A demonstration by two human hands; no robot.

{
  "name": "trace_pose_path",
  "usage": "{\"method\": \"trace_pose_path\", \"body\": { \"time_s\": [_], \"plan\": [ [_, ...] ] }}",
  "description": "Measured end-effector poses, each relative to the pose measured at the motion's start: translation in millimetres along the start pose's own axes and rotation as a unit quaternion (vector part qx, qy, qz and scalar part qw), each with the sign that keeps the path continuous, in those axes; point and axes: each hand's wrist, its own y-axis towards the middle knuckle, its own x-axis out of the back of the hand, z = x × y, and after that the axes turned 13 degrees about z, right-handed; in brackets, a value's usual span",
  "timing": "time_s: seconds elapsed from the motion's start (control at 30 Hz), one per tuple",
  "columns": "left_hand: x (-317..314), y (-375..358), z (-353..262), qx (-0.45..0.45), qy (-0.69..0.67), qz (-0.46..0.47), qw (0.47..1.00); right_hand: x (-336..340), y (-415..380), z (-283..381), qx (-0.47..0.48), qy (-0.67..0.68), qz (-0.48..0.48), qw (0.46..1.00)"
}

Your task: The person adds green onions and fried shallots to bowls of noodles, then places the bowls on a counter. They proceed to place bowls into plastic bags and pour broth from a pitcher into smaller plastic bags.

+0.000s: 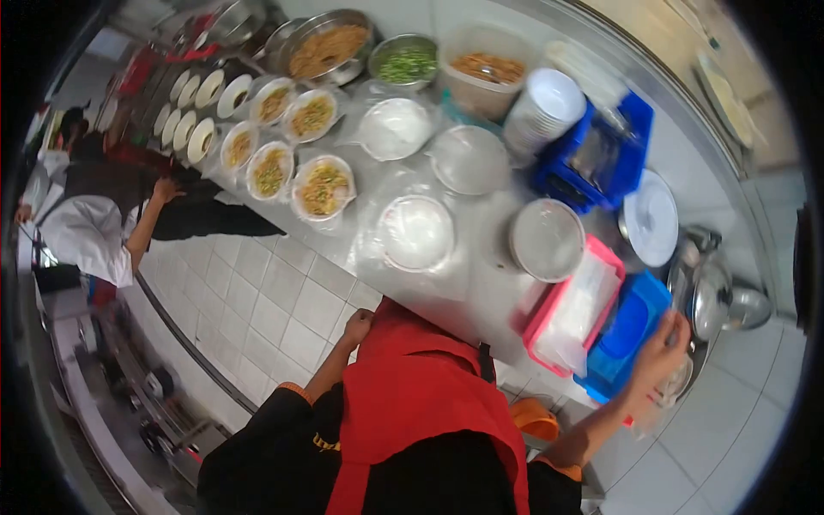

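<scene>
Looking down from the head camera, I found the person in a red apron [412,395] standing at the edge of a long steel desk [463,283], both arms reaching outward. The right hand [659,348] rested at the near corner of a blue tray [631,330], its fingers [674,326] spread slightly apart over the rim and closed on nothing I could make out; something pale hung beneath the palm, but I could not tell what. The left hand [357,326] sat at the desk's front edge with the fingers curled together, seemingly as a brace, and I saw nothing in it. The blue tray lay at the desk's right end, touching a pink tray [571,313] lined with clear plastic, presumably kept side by side for easy reach. Plastic-covered bowls [417,232] stood between the hands and farther back, the wrap likely guarding empty ware. Filled noodle bowls [323,189] were grouped to the left, near large pans of noodles [330,47] and greens [405,62], an arrangement that suited portioning in sequence. A stack of white bowls [549,107] stood beside a blue crate [601,154]. A second person in a white sleeve [86,236] worked at the far left, one hand on the desk, well apart from the wearer.
</scene>
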Motion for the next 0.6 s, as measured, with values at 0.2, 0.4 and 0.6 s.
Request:
{"method": "trace_pose_path", "body": {
  "time_s": [0.2, 0.4, 0.6],
  "plan": [
    [65, 1, 27, 0.006, -0.132, -0.013, 0.991, -183, -14, 249, 0.254, 0.218, 0.218, 0.917],
    [137, -36, 27, 0.136, -0.231, -0.027, 0.963, -343, -62, 392, 0.283, 0.129, 0.364, 0.878],
    [154, -41, 45, 0.185, -0.234, -0.001, 0.954, -338, -68, 386, 0.248, 0.095, 0.368, 0.891]
  ]
}}
